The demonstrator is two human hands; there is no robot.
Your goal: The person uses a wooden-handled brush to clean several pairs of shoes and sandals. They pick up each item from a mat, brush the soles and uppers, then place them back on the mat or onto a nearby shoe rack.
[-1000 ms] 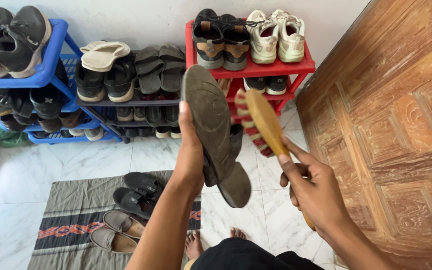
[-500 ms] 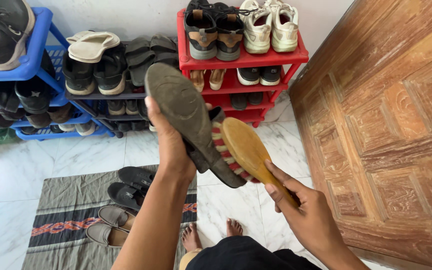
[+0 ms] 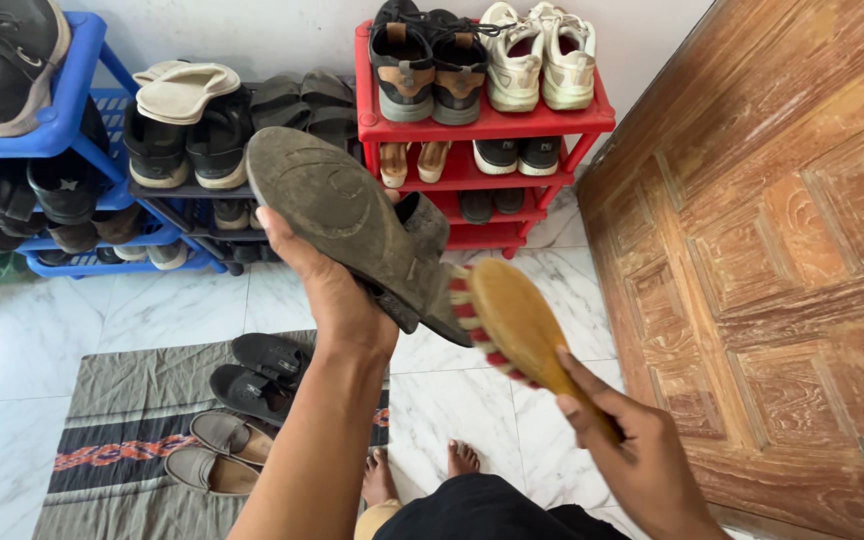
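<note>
My left hand [image 3: 337, 290] grips a dark shoe [image 3: 347, 215] turned sole-up, its worn grey sole facing me. My right hand [image 3: 642, 455] holds a wooden brush [image 3: 512, 320] by its handle. The brush has red and white bristles, and they press against the heel end of the sole. Both arms reach up from the bottom of the view, above my bare feet [image 3: 422, 470].
A red shoe rack [image 3: 492, 125] with sneakers stands ahead, a blue rack [image 3: 62, 120] at left. A striped mat [image 3: 102, 440] on the marble floor carries black sandals [image 3: 257, 370] and grey loafers [image 3: 217, 450]. A carved wooden door [image 3: 782, 270] fills the right.
I have tilted the shoe lower and to the left. The brush has slid down along the sole toward its heel end.
</note>
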